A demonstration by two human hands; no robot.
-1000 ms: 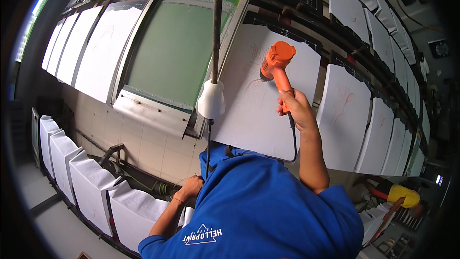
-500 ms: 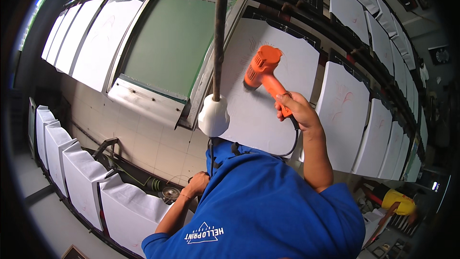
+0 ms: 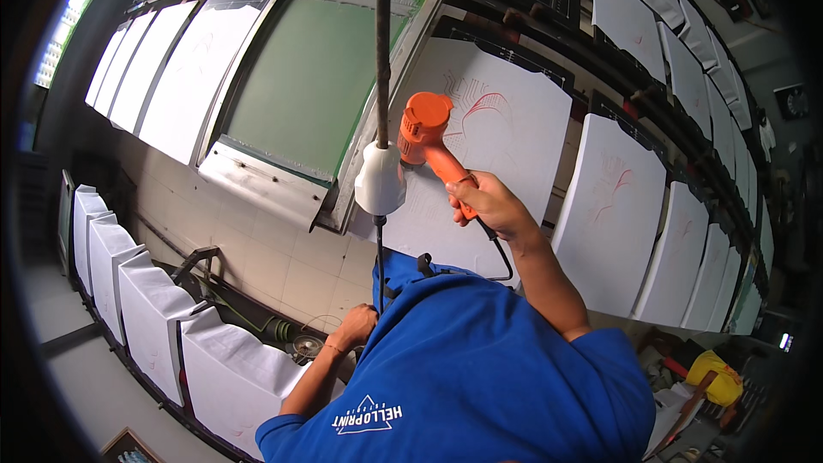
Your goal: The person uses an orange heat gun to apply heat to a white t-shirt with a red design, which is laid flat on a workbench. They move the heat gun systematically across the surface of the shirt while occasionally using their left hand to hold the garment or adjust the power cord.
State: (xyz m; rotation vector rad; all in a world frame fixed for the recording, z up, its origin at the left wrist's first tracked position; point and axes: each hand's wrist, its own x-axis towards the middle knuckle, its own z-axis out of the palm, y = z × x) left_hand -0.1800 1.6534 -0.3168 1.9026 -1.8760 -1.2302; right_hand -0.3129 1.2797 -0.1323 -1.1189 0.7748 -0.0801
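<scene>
My right hand (image 3: 490, 204) is wrapped round the handle of an orange heat gun (image 3: 428, 130). The gun's nozzle points down toward a white fabric panel (image 3: 506, 141) stretched on a flat board. Red and grey line prints show on that fabric. From the handle a black cord loops down toward my blue shirt. My left hand (image 3: 357, 326) rests low against my side; its fingers are hidden, so what they do cannot be seen. Close to the gun's left hangs a white socket (image 3: 380, 180) on an upright pole, with a black cable below it.
A framed green printing screen (image 3: 317, 77) stands left of the pole. Rows of boards with white fabric (image 3: 610, 206) run along the right, and more fabric-covered boards (image 3: 154, 317) line the lower left. A person in a yellow top (image 3: 715, 379) is at the lower right.
My right hand has carried the heat gun left, close to the pole, uncovering more of the red print. The view has shifted slightly. My left hand stays at my side.
</scene>
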